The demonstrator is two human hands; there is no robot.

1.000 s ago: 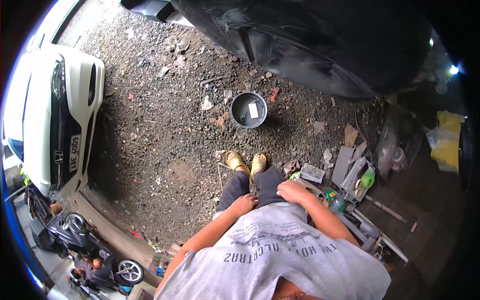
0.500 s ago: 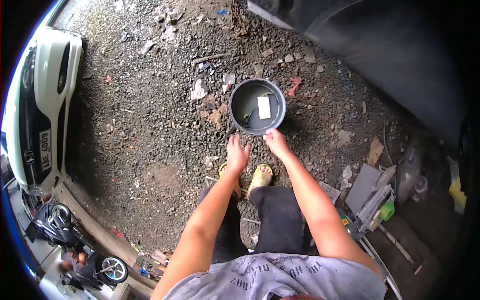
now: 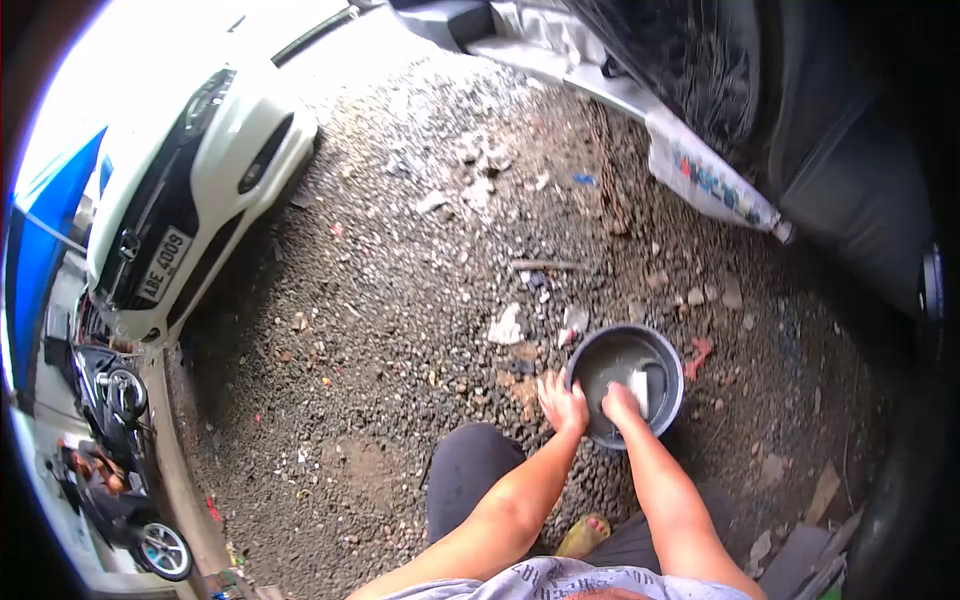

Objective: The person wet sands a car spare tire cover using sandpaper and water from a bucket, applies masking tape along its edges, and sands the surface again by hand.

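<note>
A round dark basin (image 3: 678, 375) of cloudy water stands on the gravel in front of me. A white rectangular block (image 3: 640, 395) and a dark item (image 3: 656, 388) lie inside it. My right hand (image 3: 620, 402) reaches over the near rim into the basin, just left of the white block. Its fingers are bunched and point down; their tips are hidden, so whatever they hold does not show. Against the basin's left side rests my left hand (image 3: 564, 404), fingers spread and the thumb near the rim.
Gravel (image 3: 380, 350) with scraps and a stick (image 3: 548, 265) surrounds the basin. A white car (image 3: 200, 190) stands at left, above a parked motorcycle (image 3: 120, 440) with a person (image 3: 100, 468) beside it. A large dark vehicle (image 3: 700, 70) with a pale bumper (image 3: 705, 175) fills the upper right.
I have gone from standing to a low crouch, and the view has tilted up. My right hand moved from the basin's rim into it; my left hand came up to its side.
</note>
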